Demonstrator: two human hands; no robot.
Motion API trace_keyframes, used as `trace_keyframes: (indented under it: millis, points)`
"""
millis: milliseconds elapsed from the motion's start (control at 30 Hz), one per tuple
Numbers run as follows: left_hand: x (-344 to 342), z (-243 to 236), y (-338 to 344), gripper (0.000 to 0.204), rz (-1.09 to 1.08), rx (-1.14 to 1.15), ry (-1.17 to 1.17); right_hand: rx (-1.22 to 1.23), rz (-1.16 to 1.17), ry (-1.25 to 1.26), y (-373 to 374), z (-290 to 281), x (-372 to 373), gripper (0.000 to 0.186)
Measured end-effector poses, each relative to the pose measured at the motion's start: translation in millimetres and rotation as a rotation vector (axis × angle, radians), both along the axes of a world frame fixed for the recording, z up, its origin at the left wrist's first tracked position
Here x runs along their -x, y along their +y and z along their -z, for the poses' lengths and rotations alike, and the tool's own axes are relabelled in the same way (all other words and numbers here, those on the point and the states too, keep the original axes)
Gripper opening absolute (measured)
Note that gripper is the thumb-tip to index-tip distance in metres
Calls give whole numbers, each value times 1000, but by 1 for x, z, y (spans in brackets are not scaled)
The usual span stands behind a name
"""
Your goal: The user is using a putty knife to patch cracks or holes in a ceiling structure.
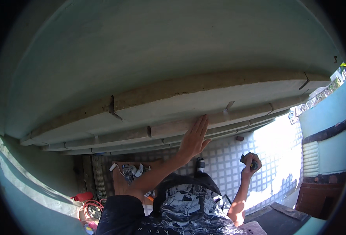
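Observation:
My left hand (192, 140) lies flat against a pale reddish strip of ledge (169, 128), its fingers stretched out and the thumb apart. That ledge is one of several long stepped ledges jutting from the pale green wall (173, 43), with cracks and gaps between their pieces. Lower down and to the right, my right hand (252, 161) is closed round a small dark tool (254, 166) with a greenish-yellow mark and a black end sticking out to the left. The fingers hide much of it, so I cannot tell its kind.
On the left below me stands a brown wooden table (119, 178) with crumpled plastic and small items on it. Near it are a red object (82, 196) and a coiled hose or cable (90, 209). A small brown block (239, 138) sits on the sunlit tiled floor (227, 156).

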State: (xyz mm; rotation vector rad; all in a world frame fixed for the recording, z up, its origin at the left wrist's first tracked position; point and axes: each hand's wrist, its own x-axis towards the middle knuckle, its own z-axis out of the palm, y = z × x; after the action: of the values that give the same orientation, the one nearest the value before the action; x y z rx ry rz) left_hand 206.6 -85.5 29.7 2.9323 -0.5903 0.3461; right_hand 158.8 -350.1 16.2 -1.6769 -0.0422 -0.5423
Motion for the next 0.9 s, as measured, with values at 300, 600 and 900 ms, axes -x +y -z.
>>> trace_keyframes:
  millis: [300, 600, 900]
  points:
    - [48, -7, 49, 69, -264, 33, 31, 1, -56, 18, 9, 2, -10, 35]
    - [82, -8, 91, 65, -537, 150, -32, 0, -97, 39, 31, 3, -4, 34]
    - [102, 6, 84, 73, -483, 819, -5, 159, -120, -26, 67, -15, 3, 24]
